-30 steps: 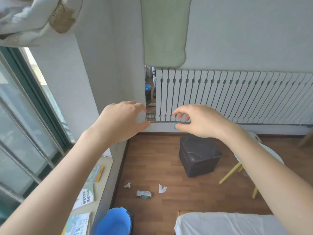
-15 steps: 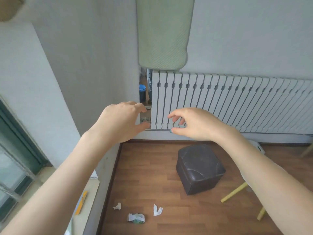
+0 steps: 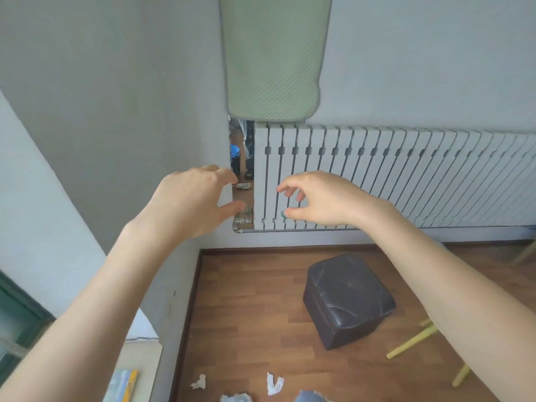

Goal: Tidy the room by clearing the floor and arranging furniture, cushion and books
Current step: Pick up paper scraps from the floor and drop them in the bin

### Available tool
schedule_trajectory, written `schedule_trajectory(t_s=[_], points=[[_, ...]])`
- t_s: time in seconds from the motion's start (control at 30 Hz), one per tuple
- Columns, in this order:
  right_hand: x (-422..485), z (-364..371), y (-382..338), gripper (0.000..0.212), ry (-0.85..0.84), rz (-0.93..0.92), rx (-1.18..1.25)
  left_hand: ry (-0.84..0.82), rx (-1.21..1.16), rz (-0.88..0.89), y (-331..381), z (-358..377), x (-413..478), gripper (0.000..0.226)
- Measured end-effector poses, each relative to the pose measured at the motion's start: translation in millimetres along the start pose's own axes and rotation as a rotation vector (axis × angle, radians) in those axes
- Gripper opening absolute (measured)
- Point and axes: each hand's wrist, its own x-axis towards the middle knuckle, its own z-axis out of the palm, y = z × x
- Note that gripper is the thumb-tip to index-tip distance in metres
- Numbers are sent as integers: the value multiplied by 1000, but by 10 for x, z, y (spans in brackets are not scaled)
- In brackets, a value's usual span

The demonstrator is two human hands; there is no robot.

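We see a ribbed white radiator (image 3: 406, 175) along the wall, a quilted green cushion (image 3: 275, 56) hanging above its left end, and a dark, creased leather ottoman (image 3: 348, 300) on the wood-plank floor (image 3: 249, 314). Crumpled paper scraps (image 3: 274, 382) lie near the bottom edge, and a book (image 3: 123, 385) rests on the ledge at left. Both bare arms reach forward. Our left hand (image 3: 191, 201) is loosely spread and empty; our right hand (image 3: 316, 198) curls its fingers (image 3: 285, 188) half closed, gripping nothing.
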Motion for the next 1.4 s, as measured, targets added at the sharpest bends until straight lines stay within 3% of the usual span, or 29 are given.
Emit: schedule_trajectory(t_s=[0.33,0.57,0.93,1.13,1.4], points=[[878,108,218,50,-46,-148,-3,8,58,-82,-214,209,405,49],[1574,213,782,50,-46,-290,11,-4,119,-181,-50,547,989,49],[2461,-7,1579,47,-129,-709,-15,-23,166,-658,651,799,1666,50],[2549,176,1542,47,-252,-961,10,-45,216,-906,1096,797,1501,52],[2263,701,1306,45,-442,-1107,133,-116,201,-1142,1450,1008,968,51]])
